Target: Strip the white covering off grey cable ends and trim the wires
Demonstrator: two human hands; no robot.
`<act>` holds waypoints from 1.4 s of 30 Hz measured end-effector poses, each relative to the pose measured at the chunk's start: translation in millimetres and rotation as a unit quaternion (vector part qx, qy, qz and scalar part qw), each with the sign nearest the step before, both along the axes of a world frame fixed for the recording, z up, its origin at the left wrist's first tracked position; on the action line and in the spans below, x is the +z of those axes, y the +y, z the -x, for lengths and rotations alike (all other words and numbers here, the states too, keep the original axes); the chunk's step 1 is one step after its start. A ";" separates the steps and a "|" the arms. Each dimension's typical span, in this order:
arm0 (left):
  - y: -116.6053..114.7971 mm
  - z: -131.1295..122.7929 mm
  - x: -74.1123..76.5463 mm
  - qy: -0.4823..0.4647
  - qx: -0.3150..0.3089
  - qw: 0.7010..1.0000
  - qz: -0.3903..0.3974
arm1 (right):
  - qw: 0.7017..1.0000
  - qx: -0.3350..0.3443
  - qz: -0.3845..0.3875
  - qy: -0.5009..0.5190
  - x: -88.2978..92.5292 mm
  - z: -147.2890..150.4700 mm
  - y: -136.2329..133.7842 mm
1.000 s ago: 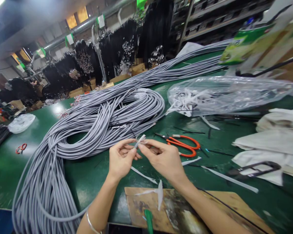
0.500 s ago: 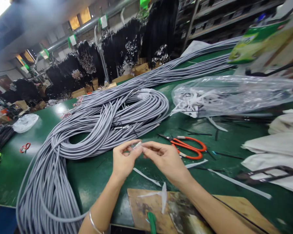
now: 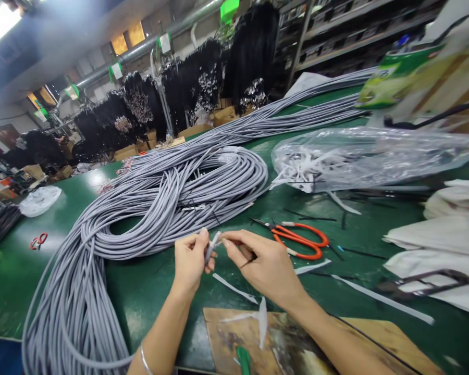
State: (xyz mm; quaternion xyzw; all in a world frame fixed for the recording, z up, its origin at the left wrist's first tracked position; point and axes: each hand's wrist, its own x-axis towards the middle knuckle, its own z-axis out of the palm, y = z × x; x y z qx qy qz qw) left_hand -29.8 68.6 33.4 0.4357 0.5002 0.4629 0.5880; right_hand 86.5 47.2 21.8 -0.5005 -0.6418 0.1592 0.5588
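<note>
Above the green worktop [image 3: 148, 291], the left hand [image 3: 189, 260] is curled shut around a grey cable end [image 3: 210, 251], while the right hand [image 3: 266, 265] pinches a white strip [image 3: 218, 239] at its tip. Farther back, a clear plastic bag [image 3: 375, 151] holds loose white strips [image 3: 308, 166]. Both forearms reach forward over a wooden board [image 3: 297, 338].

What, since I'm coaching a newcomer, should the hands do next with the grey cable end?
Probably the right hand should draw the small white strip snug around the thin grey cable end: the left hand pinches that end, and the strip meets it at the fingertips.
</note>
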 end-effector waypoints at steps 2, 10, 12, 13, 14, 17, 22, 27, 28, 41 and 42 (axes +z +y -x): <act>-0.1 1.0 2.2 -0.024 -0.041 0.998 0.051 | 1.000 0.002 -0.013 -0.010 -0.7 -0.9 0.9; -1.3 6.8 4.6 -0.152 -0.258 0.941 0.155 | 0.981 0.092 0.112 0.132 -3.4 -3.7 4.1; -1.1 6.9 3.0 -0.159 -0.262 0.941 0.146 | 0.976 0.104 0.107 0.160 -0.6 -4.5 3.0; -0.9 6.8 2.1 -0.162 -0.257 0.942 0.141 | 0.977 0.102 0.091 0.164 0.8 -5.2 2.5; -0.7 6.9 1.4 -0.162 -0.250 0.944 0.138 | 0.980 0.099 0.069 0.161 1.9 -5.9 1.9; 0.3 7.3 -0.1 -0.166 -0.231 0.947 0.148 | 0.987 0.092 0.010 0.130 3.1 -8.5 1.3; 3.6 7.3 0.4 -0.191 -0.158 0.949 0.193 | 0.988 0.100 0.018 0.112 -1.4 -9.9 2.8; 4.4 4.7 2.5 -0.167 -0.082 0.956 0.226 | 0.987 0.113 0.030 0.115 -3.0 -8.4 3.5; 4.0 4.4 2.7 -0.160 -0.072 0.960 0.219 | 0.985 0.118 0.030 0.120 -2.4 -8.3 3.5; 2.0 3.8 -0.5 -0.121 -0.149 0.965 0.177 | 0.907 0.270 0.220 0.235 5.7 -2.8 -2.0; 1.9 2.9 -0.7 -0.118 -0.148 0.965 0.181 | 0.907 0.281 0.221 0.223 6.6 -3.4 -2.3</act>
